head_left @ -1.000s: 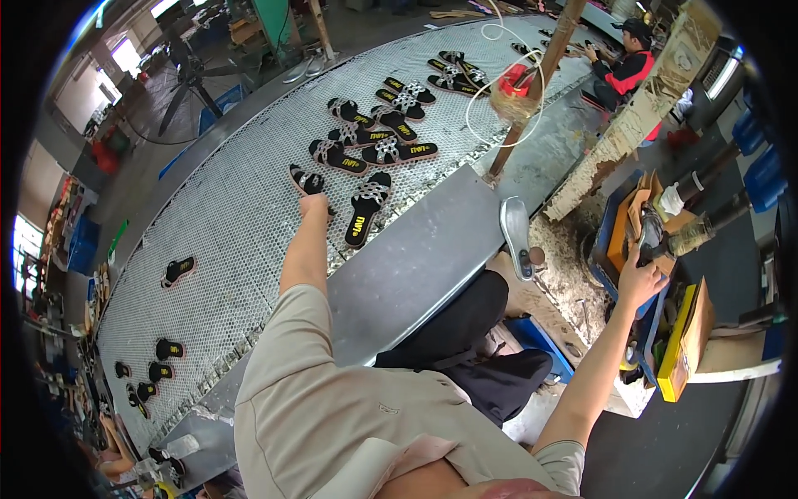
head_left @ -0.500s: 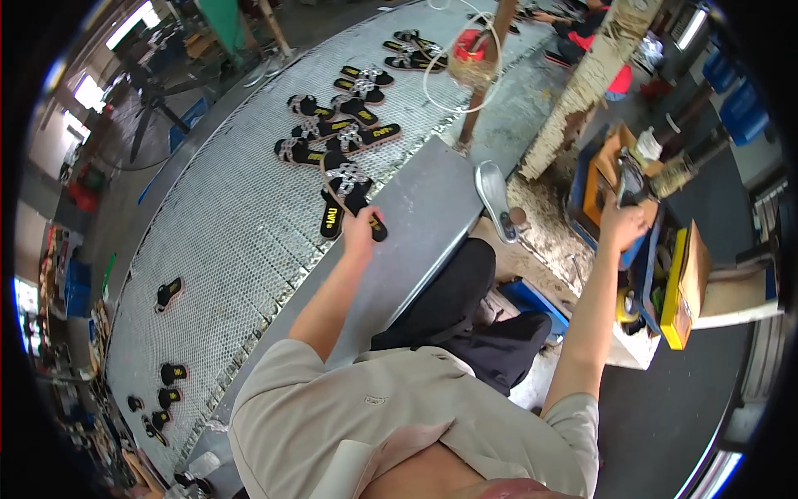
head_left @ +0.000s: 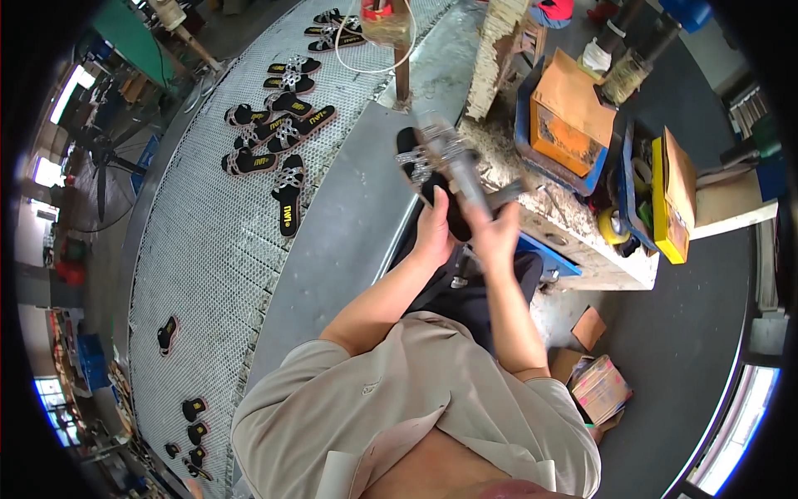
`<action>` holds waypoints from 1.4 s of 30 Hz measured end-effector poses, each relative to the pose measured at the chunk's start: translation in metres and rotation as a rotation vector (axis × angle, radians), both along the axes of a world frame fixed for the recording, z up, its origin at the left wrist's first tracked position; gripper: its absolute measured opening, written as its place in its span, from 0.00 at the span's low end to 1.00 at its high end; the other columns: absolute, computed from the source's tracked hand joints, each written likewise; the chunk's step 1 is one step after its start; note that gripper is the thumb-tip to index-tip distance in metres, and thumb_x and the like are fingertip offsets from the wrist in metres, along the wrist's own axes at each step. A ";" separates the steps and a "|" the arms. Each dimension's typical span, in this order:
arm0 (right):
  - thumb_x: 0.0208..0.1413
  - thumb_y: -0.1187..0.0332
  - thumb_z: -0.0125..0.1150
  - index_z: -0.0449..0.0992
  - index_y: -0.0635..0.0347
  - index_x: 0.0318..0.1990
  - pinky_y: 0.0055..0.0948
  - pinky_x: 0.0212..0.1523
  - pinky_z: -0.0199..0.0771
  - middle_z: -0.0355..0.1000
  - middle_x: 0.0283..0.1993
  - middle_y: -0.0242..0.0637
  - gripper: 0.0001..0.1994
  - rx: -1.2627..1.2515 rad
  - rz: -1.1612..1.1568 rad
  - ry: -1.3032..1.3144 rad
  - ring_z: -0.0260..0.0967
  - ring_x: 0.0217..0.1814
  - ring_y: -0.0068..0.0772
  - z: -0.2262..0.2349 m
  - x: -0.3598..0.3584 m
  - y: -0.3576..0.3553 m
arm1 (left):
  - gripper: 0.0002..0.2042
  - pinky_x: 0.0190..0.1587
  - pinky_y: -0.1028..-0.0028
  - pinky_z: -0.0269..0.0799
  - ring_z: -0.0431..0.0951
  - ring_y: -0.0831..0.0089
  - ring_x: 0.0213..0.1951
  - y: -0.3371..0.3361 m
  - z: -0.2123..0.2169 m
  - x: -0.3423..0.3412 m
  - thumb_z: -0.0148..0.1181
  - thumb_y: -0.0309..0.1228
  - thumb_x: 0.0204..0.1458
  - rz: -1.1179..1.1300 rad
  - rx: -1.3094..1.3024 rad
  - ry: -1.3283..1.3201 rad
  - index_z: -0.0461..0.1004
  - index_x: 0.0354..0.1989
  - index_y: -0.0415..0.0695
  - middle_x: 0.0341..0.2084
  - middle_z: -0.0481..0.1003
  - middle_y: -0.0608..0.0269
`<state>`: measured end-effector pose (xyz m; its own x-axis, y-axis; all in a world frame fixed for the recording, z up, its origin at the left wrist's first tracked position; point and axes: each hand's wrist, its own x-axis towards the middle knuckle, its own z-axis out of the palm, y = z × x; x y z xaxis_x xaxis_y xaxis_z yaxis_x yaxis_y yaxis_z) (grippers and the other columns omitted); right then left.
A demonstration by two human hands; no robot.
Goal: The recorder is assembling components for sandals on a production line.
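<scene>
My left hand grips a black sandal with a silver strap, raised in front of me over the edge of the grey metal table. Right beside it, my right hand is closed on a long grey tool laid across the sandal; motion blur hides its exact shape. The two hands nearly touch. Several more black sandals lie on the mesh conveyor belt to the left, and one lies nearest the table.
On my right, a worn workbench carries an orange box, a yellow box and a tape roll. Cardboard pieces lie on the dark floor. Single sandals sit further down the belt. A wooden post stands ahead.
My left hand took a sandal off the belt and drew it back to my front. My right hand left the workbench and came across with the grey tool.
</scene>
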<state>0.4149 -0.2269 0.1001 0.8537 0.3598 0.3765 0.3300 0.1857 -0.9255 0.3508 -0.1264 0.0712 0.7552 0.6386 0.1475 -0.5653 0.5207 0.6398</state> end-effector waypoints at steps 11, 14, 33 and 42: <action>0.51 0.64 0.79 0.70 0.66 0.59 0.36 0.55 0.78 0.80 0.49 0.46 0.32 -0.210 0.201 0.050 0.79 0.50 0.37 -0.058 -0.050 -0.085 | 0.26 0.57 0.52 0.80 0.78 0.59 0.56 0.198 -0.009 -0.268 0.58 0.52 0.68 0.819 -0.061 0.010 0.69 0.66 0.48 0.60 0.74 0.58; 0.53 0.66 0.77 0.69 0.67 0.60 0.41 0.56 0.77 0.79 0.51 0.50 0.30 -0.141 -0.144 -0.100 0.79 0.50 0.43 -0.100 -0.002 -0.090 | 0.36 0.57 0.46 0.81 0.79 0.49 0.56 0.241 -0.029 -0.382 0.56 0.54 0.68 1.365 -0.433 0.247 0.60 0.70 0.35 0.63 0.71 0.45; 0.53 0.62 0.75 0.72 0.77 0.55 0.57 0.75 0.54 0.71 0.57 0.65 0.29 -0.404 -0.313 -0.712 0.60 0.69 0.71 -0.125 0.132 0.051 | 0.32 0.39 0.63 0.81 0.79 0.64 0.36 0.075 -0.043 -0.201 0.53 0.63 0.66 0.842 -0.134 0.219 0.69 0.57 0.43 0.38 0.77 0.57; 0.63 0.57 0.68 0.72 0.69 0.42 0.57 0.49 0.73 0.74 0.41 0.59 0.20 -0.189 -0.159 -0.565 0.74 0.46 0.66 -0.117 0.135 0.133 | 0.43 0.43 0.59 0.83 0.83 0.60 0.41 0.050 -0.035 -0.108 0.28 0.73 0.65 0.483 -0.009 0.091 0.69 0.63 0.44 0.44 0.81 0.52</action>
<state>0.5502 -0.0944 -0.0171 0.5892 0.3495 0.7285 0.7893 -0.0564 -0.6114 0.2427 -0.0766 0.0360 0.3816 0.9201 0.0880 -0.6858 0.2181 0.6943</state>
